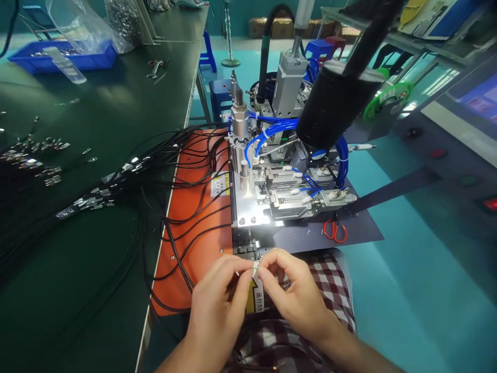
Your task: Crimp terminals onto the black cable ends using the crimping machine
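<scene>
My left hand [221,298] and my right hand [293,292] meet at the near edge of the machine, thumbs and forefingers pinched. Between the fingertips runs a short, thin wire [255,267], pale green and whitish; its ends are hidden by the fingers. Just beyond the hands is the metal machine [248,199], with cylinders and blue air tubes. A yellow and white label with an arrow [254,298] shows below the fingertips. Several black cables [200,207] cross the orange plate [202,274] to the left, their ends running into the machine.
On the dark green table [97,269] lies a bundle of black cables with metal connectors [93,199]. A blue tray [99,59] and small scissors [155,67] sit farther back. Red-handled scissors [334,232] rest on the grey base plate. A black cylinder [334,109] overhangs the machine.
</scene>
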Demonstrator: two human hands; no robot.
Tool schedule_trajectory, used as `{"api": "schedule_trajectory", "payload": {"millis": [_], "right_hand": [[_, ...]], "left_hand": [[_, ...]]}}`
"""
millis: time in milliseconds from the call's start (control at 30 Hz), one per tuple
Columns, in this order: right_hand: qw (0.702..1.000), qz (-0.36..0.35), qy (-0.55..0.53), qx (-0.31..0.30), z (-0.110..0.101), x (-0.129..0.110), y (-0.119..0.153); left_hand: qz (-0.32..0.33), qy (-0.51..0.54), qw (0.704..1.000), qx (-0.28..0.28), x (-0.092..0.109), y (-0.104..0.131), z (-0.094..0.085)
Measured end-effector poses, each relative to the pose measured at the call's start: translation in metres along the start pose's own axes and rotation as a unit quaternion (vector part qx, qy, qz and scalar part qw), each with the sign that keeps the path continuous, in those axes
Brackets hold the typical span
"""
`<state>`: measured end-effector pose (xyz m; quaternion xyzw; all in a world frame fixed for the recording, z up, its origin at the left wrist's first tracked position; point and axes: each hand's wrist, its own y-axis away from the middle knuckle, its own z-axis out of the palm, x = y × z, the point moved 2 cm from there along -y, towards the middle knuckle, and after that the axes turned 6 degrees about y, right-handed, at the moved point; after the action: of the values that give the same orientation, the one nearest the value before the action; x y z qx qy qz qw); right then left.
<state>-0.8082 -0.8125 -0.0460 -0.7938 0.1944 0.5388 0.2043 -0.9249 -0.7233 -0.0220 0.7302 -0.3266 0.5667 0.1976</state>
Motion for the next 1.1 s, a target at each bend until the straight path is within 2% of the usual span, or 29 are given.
{"api": "schedule_trajectory", "payload": {"millis": [33,67,100,167,233,267,333,500,667,833,1100], "right_hand": [[1.0,0.01,-0.004,0.005,0.002,0.001,0.0],[1.0,0.024,-0.01,0.008,0.003,0.002,0.001],[0.999,0.037,-0.016,0.01,0.005,0.003,0.001],[0.998,0.053,-0.023,0.012,0.006,0.006,0.0],[0.998,0.057,-0.021,0.012,0.006,0.009,0.0],[0.998,0.055,-0.02,0.01,0.006,0.01,0.0],[0.999,0.05,-0.017,0.007,0.005,0.012,0.001],[0.998,0.05,-0.026,0.002,0.007,0.014,0.005],[0.996,0.068,-0.042,-0.048,-0.003,0.013,0.0],[0.996,0.062,-0.064,-0.021,-0.014,0.009,-0.007],[0.994,0.06,-0.09,-0.035,-0.008,0.006,-0.008]], "left_hand": [[0.042,-0.018,0.999,0.014,0.0,0.001,0.001],[0.055,-0.02,0.998,0.017,0.0,0.001,0.002],[0.036,-0.006,0.999,0.013,0.0,0.0,0.002],[-0.073,0.063,0.995,-0.011,-0.001,-0.004,0.003],[-0.192,0.144,0.97,-0.035,-0.002,-0.009,0.003],[-0.232,0.175,0.956,-0.046,-0.002,-0.011,0.003],[-0.273,0.21,0.937,-0.058,-0.003,-0.014,0.003],[-0.297,0.227,0.925,-0.061,-0.011,-0.014,0.004],[-0.319,0.207,0.922,-0.066,-0.009,-0.014,0.003],[-0.336,0.209,0.916,-0.069,-0.003,-0.018,0.005],[-0.339,0.229,0.908,-0.092,-0.005,-0.016,0.004]]}}
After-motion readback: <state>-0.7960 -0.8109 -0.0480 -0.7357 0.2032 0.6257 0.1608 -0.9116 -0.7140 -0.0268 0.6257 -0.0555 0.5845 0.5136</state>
